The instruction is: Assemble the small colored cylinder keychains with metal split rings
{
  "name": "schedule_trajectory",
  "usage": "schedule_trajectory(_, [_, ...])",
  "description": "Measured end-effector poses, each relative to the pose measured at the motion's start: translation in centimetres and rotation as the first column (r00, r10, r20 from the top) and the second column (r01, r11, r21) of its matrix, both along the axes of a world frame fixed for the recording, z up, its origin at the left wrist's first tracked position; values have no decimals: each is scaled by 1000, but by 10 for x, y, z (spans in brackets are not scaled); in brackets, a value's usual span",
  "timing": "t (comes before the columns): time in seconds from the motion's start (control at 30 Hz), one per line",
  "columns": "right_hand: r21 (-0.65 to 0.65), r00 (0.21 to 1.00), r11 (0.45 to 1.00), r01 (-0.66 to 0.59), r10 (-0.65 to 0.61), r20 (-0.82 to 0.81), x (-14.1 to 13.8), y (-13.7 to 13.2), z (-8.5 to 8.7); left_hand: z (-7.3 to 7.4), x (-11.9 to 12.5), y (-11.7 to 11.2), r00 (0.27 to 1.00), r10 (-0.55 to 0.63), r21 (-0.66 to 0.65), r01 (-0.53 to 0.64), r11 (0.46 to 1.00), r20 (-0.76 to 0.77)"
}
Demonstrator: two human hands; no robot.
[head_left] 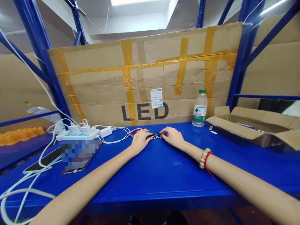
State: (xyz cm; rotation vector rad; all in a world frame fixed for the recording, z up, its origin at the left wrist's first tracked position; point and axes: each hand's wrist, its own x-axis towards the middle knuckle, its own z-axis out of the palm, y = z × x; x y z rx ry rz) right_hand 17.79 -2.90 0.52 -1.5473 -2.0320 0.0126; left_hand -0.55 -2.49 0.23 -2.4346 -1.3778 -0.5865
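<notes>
Both my arms reach forward over the blue shelf top. Between my hands lies a cluster of small dark and shiny metal pieces (157, 135), too small to name. My left hand (141, 140) rests at its left side, thumb and fingers closed about a small black piece (150, 136). Just behind that hand are several slim purple, red and silver items that look like pens (134, 132), partly hidden by the fingers. From the right, my right hand (172, 137) meets the cluster with bent fingers pinched at a dark loop; a bead bracelet (204, 158) circles that wrist.
On the left stand a white power strip (79, 135) with plugs and tangled cables, and two phone-like devices, one a dark phone (44, 159). A green-capped water bottle (200, 109) and an open cardboard box (253, 125) are right. A cardboard panel (105, 90) marked LED backs the shelf.
</notes>
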Motion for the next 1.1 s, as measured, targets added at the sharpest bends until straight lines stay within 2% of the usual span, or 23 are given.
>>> schedule_trajectory(0.1, [-7,1000,1000,6,-6,-3,0,1,-1,-2,-1,2,999,18,25,-19,1000,29])
schedule_trajectory(0.3, [-6,1000,1000,3,-3,-6,-1,0,0,-6,-1,5,982,129,67,-139,988,137])
schedule_trajectory(0.7, [-10,1000,1000,13,-13,-14,-1,-1,0,-6,1,4,982,121,10,-124,992,147])
schedule_trajectory(0.8, [-8,1000,1000,9,-9,-13,-1,-1,0,-5,0,4,974,124,14,-129,992,188])
schedule_trajectory(0.93, [-2,1000,1000,5,-5,-16,0,1,-1,-5,-5,8,939,231,3,-240,971,254])
schedule_trajectory(1.03, [7,1000,1000,2,-1,-20,0,2,-2,-7,-9,11,909,353,-50,-351,935,223])
schedule_trajectory(1.1, [10,1000,1000,0,0,-21,0,2,-3,-9,-10,12,905,384,-65,-379,923,184])
